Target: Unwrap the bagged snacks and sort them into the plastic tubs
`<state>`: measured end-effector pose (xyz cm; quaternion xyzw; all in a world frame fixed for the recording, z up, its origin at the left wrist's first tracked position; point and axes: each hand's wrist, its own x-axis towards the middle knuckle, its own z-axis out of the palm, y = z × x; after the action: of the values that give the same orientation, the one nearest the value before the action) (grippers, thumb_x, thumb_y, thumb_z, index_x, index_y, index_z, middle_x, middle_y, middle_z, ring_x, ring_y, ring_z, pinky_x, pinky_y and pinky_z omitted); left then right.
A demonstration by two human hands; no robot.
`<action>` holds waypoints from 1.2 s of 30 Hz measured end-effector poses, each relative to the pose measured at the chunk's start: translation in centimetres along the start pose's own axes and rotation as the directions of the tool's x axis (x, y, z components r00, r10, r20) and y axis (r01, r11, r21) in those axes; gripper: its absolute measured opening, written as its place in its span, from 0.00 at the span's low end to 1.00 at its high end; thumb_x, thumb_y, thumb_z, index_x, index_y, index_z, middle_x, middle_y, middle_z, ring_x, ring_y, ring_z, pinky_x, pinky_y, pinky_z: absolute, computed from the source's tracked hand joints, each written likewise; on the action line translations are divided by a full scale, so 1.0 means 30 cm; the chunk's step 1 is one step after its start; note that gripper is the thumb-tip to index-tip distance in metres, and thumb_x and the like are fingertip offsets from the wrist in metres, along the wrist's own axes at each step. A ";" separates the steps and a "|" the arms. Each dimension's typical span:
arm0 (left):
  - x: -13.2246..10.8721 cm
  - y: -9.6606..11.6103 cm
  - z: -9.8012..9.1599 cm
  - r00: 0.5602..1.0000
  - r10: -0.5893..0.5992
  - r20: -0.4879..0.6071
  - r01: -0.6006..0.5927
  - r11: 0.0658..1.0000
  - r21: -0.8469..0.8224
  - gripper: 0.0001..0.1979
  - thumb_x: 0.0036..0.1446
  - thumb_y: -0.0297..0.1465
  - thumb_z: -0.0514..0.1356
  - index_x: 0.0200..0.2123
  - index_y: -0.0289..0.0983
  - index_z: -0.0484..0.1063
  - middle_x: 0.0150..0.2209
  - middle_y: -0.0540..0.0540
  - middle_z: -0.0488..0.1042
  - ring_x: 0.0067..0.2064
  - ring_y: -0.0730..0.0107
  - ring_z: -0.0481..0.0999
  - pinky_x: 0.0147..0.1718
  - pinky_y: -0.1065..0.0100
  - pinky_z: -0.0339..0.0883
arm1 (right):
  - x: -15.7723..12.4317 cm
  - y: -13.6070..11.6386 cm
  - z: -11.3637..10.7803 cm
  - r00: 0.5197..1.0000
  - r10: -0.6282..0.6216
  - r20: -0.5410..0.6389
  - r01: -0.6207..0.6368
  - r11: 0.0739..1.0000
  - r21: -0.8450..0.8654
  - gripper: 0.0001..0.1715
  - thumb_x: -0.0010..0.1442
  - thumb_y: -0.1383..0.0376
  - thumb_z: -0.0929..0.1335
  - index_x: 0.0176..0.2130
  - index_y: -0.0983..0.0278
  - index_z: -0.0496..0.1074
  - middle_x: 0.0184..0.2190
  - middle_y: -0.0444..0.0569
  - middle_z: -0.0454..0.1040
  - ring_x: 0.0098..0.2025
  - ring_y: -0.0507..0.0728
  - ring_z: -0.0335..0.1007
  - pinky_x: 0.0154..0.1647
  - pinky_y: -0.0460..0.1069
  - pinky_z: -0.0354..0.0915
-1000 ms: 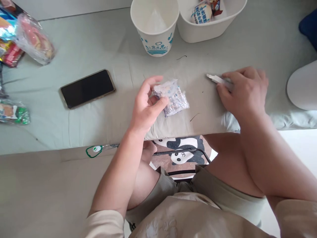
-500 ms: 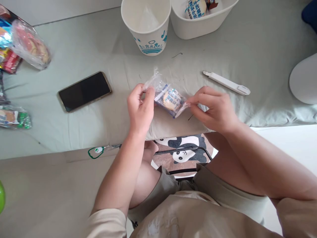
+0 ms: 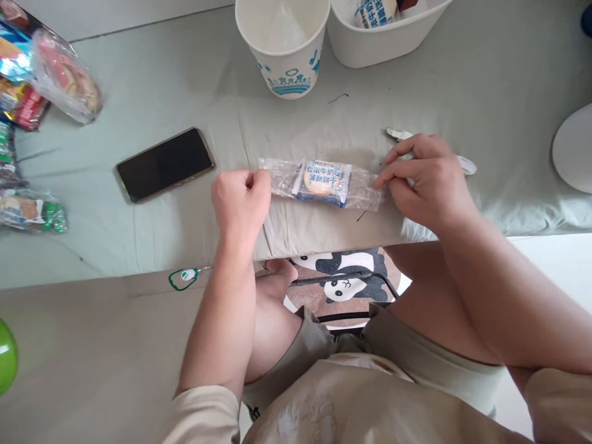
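Observation:
A small clear snack packet (image 3: 322, 180) with a blue label and a round biscuit inside lies stretched flat on the pale green cloth (image 3: 176, 92). My left hand (image 3: 240, 200) is closed in a fist, pinching the packet's left end. My right hand (image 3: 428, 179) pinches the packet's right end between thumb and fingers. A white pen-like tool (image 3: 465, 163) lies just behind my right hand, mostly hidden by it.
A black phone (image 3: 165, 163) lies left of the packet. A white paper cup (image 3: 283, 43) and a white tub (image 3: 383, 37) holding snack packets stand at the back. More wrapped snacks (image 3: 65, 77) sit at the far left; a white round object (image 3: 573, 148) at the right edge.
My right hand let go of the white tool and took the packet's right end. Both hands have pulled the packet out flat and level on the cloth.

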<state>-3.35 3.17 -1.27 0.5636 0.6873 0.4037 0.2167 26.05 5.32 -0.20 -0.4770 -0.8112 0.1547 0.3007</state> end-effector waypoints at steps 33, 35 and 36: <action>-0.031 0.051 0.041 0.826 0.454 0.334 -0.477 0.879 -0.014 0.23 0.51 0.24 0.68 0.51 0.44 0.74 0.52 0.45 0.78 0.54 0.53 0.79 0.58 0.50 0.76 | 0.014 -0.063 0.017 0.949 0.301 0.097 -0.317 0.902 0.292 0.11 0.61 0.61 0.72 0.45 0.60 0.76 0.36 0.49 0.78 0.35 0.56 0.75 0.37 0.54 0.71; -0.033 0.052 0.038 0.823 0.460 0.334 -0.484 0.875 -0.013 0.25 0.51 0.23 0.67 0.53 0.44 0.73 0.53 0.45 0.77 0.55 0.53 0.79 0.58 0.50 0.76 | 0.016 -0.074 0.010 0.942 0.324 0.092 -0.337 0.899 0.280 0.05 0.62 0.61 0.72 0.37 0.60 0.76 0.30 0.47 0.75 0.32 0.56 0.73 0.35 0.54 0.69; -0.035 0.053 0.037 0.820 0.464 0.335 -0.488 0.873 -0.014 0.25 0.51 0.23 0.67 0.53 0.44 0.73 0.53 0.44 0.76 0.55 0.53 0.79 0.57 0.51 0.76 | 0.018 -0.080 0.006 0.943 0.328 0.062 -0.332 0.900 0.283 0.05 0.62 0.61 0.72 0.35 0.59 0.76 0.29 0.47 0.75 0.32 0.56 0.72 0.35 0.54 0.69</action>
<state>-1.28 2.58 -0.80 0.7836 0.4932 0.3207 0.1997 24.10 4.58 1.14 -0.5573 -0.6890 0.3235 0.3316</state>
